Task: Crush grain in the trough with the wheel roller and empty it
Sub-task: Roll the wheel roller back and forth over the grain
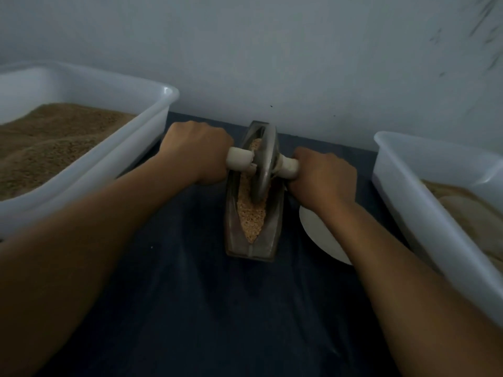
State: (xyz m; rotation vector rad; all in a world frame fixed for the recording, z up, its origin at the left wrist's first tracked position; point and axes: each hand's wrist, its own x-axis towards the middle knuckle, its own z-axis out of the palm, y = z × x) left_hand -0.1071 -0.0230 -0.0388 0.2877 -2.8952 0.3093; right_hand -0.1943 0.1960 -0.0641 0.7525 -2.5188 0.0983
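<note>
Here, crushing is under way at the worktop's far edge.
Both hands, left hand [197, 153] and right hand [324, 176], are clenched around the wheel roller [263, 161] handles; grain [251, 216] in the trough [234, 213] looks coarse, so more rolling is probably needed before emptying.

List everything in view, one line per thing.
Trough: one, grey metal, centre of the cloth.
Grain: tan, inside the trough.
Roller: one, grey wheel on a white handle, standing in the trough.
Left bin: one, white, holds brown grain.
Right bin: one, white, holds paler meal.
Plate: one, white, right of the trough, partly hidden.
Cloth: one, dark blue, under everything.
Wall: pale grey, behind.
Hands: left and right, each gripping a handle end.
</note>
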